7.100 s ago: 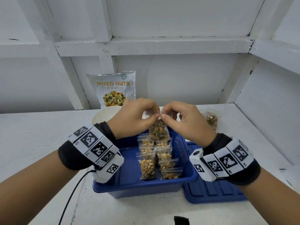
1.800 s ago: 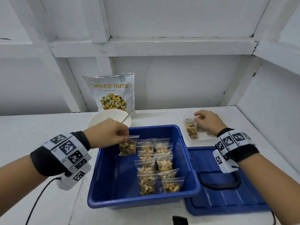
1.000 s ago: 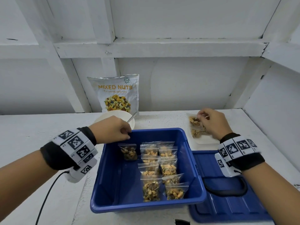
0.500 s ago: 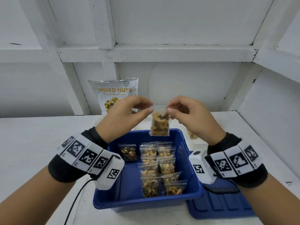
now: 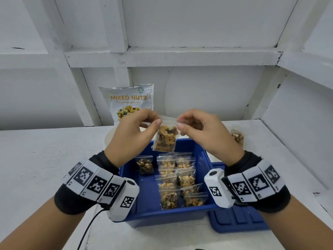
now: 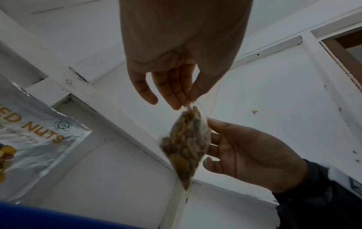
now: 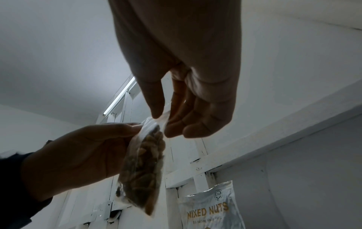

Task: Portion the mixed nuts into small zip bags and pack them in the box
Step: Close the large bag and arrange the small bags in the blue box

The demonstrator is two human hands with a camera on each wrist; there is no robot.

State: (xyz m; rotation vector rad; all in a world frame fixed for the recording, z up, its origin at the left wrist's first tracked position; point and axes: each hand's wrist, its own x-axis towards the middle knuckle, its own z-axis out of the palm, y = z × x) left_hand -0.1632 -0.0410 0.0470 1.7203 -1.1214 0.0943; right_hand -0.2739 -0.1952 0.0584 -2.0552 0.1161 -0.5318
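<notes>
A small clear zip bag of mixed nuts (image 5: 165, 138) hangs above the far end of the blue box (image 5: 144, 215). My left hand (image 5: 153, 123) pinches its top left corner and my right hand (image 5: 181, 125) pinches its top right corner. From the left wrist view the bag (image 6: 186, 144) hangs edge-on between both hands, and the right wrist view shows the same bag (image 7: 143, 167). Several filled zip bags (image 5: 177, 179) lie in rows inside the box, with one (image 5: 145, 165) apart at the left.
The big Mixed Nuts pouch (image 5: 128, 101) leans on the back wall. Behind my left hand peeks a white bowl (image 5: 108, 139). Another filled bag (image 5: 237, 137) lies on the table at the right. The blue lid (image 5: 237, 222) lies right of the box.
My right hand brought a filled bag from the right side of the table to the middle above the box. My left hand left the box and took the bag's other top corner.
</notes>
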